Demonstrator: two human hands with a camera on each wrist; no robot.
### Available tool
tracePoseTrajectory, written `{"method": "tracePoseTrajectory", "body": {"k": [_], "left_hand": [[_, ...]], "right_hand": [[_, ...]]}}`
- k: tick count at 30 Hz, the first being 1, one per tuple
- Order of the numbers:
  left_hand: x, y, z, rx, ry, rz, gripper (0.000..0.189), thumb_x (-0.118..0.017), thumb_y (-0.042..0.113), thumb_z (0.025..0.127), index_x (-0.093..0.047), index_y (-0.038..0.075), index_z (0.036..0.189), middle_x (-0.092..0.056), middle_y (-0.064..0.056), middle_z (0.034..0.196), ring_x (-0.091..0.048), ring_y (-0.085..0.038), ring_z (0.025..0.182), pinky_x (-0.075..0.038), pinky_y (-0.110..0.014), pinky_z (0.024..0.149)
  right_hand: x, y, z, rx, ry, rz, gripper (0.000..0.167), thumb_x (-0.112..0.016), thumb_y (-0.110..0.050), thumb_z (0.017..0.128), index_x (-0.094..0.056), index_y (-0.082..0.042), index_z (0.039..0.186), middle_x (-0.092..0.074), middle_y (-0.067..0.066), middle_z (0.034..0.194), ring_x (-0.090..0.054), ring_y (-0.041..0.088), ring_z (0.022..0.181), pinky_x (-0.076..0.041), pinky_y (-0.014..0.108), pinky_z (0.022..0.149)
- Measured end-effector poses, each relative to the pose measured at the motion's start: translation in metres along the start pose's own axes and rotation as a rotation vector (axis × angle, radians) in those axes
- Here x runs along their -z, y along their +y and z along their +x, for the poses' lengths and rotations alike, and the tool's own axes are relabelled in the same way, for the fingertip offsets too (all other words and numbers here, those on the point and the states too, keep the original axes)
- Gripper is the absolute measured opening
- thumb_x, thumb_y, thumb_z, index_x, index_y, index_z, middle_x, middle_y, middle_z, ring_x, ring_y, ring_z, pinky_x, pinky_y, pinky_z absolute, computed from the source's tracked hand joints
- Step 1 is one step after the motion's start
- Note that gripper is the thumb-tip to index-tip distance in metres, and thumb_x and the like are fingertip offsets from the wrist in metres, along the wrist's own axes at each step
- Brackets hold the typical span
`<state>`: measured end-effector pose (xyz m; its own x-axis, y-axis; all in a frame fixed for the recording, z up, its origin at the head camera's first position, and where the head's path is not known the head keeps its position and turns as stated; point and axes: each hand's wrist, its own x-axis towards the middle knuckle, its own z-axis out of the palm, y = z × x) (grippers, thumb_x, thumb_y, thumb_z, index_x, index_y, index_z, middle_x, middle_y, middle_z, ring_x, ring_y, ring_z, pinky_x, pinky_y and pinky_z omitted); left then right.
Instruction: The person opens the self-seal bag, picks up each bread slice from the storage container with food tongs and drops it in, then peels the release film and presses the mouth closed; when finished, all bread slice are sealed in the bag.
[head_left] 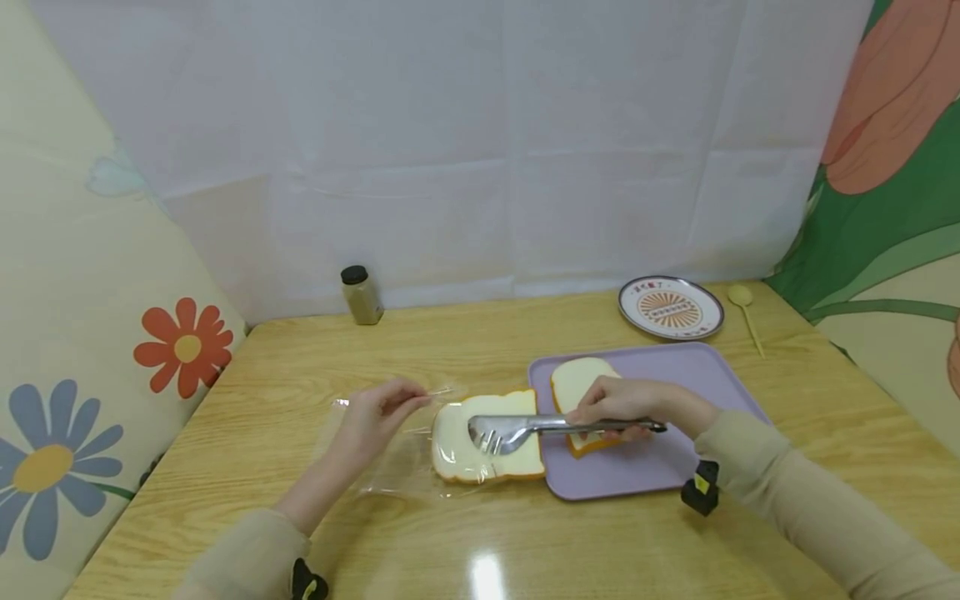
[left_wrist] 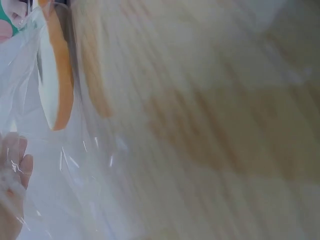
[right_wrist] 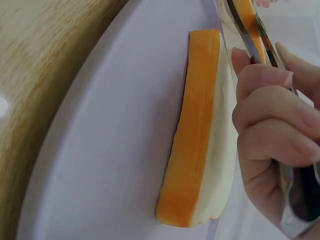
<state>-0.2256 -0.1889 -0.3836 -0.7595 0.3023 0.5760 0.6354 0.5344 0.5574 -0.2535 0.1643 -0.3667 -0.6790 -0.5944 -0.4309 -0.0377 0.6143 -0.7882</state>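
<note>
My right hand (head_left: 626, 406) grips metal tongs (head_left: 555, 424), whose jaws lie over a bread slice (head_left: 487, 400) to the left of the purple tray. That slice is partly inside a clear plastic bag (head_left: 401, 467). My left hand (head_left: 375, 417) pinches the upper edge of the bag. In the left wrist view, the hand (left_wrist: 12, 185) shows through the plastic, with the slice (left_wrist: 62, 75) above it. Another bread slice (right_wrist: 200, 130) lies on the tray (right_wrist: 105, 150) below my right hand, which is curled round the tongs in the right wrist view.
A patterned plate (head_left: 671, 308) stands behind the tray, with a yellow spoon (head_left: 742, 304) to its right. A black-lidded jar (head_left: 362, 297) is at the back left of the wooden table (head_left: 585, 558). A white cloth (head_left: 450, 167) hangs behind.
</note>
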Motion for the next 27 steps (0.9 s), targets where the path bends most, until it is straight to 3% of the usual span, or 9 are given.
{"method": "tracePoseTrajectory", "body": {"k": [7, 12, 19, 22, 27], "left_hand": [[-0.0022, 0.0009, 0.0005, 0.017, -0.103, 0.034, 0.015, -0.067, -0.003, 0.083, -0.071, -0.001, 0.097, -0.073, -0.012, 0.092, -0.071, -0.024, 0.084, -0.058, -0.022, 0.073], [-0.0048, 0.0012, 0.0005, 0.011, -0.061, 0.040, 0.010, -0.068, -0.003, 0.081, -0.071, 0.000, 0.090, -0.073, -0.011, 0.086, -0.071, -0.022, 0.077, -0.058, -0.020, 0.068], [-0.0064, 0.0055, 0.0011, -0.084, 0.043, 0.087, 0.011, -0.071, -0.005, 0.077, -0.071, 0.002, 0.085, -0.073, -0.010, 0.080, -0.070, -0.020, 0.073, -0.055, -0.013, 0.067], [-0.0060, 0.0051, 0.0006, -0.088, 0.027, 0.076, 0.012, -0.071, -0.006, 0.077, -0.072, 0.002, 0.086, -0.073, -0.010, 0.081, -0.071, -0.021, 0.074, -0.056, -0.017, 0.069], [-0.0058, 0.0032, -0.0005, -0.054, -0.037, 0.044, 0.014, -0.070, -0.005, 0.079, -0.074, 0.005, 0.089, -0.074, -0.008, 0.086, -0.071, -0.019, 0.080, -0.059, -0.025, 0.071]], "right_hand": [[0.0013, -0.0001, -0.0019, 0.041, -0.015, 0.043, 0.035, -0.056, -0.033, 0.094, -0.067, -0.002, 0.082, -0.046, -0.002, 0.047, -0.033, 0.005, 0.032, -0.028, 0.019, 0.029], [0.0019, -0.0026, -0.0016, 0.062, -0.050, 0.062, 0.036, -0.056, -0.035, 0.094, -0.068, -0.002, 0.084, -0.047, -0.002, 0.048, -0.032, 0.005, 0.032, -0.027, 0.019, 0.029], [-0.0012, -0.0056, 0.0013, -0.002, -0.030, 0.027, 0.035, -0.059, -0.035, 0.092, -0.069, -0.003, 0.082, -0.047, -0.001, 0.048, -0.031, 0.006, 0.033, -0.026, 0.020, 0.030], [-0.0029, -0.0056, 0.0026, -0.011, -0.031, 0.035, 0.036, -0.059, -0.036, 0.092, -0.068, -0.002, 0.082, -0.047, -0.001, 0.048, -0.031, 0.006, 0.033, -0.026, 0.019, 0.031], [-0.0034, -0.0065, 0.0037, 0.009, -0.068, 0.152, 0.041, -0.056, -0.034, 0.094, -0.068, 0.004, 0.091, -0.047, -0.001, 0.048, -0.031, 0.005, 0.032, -0.025, 0.019, 0.029]]}}
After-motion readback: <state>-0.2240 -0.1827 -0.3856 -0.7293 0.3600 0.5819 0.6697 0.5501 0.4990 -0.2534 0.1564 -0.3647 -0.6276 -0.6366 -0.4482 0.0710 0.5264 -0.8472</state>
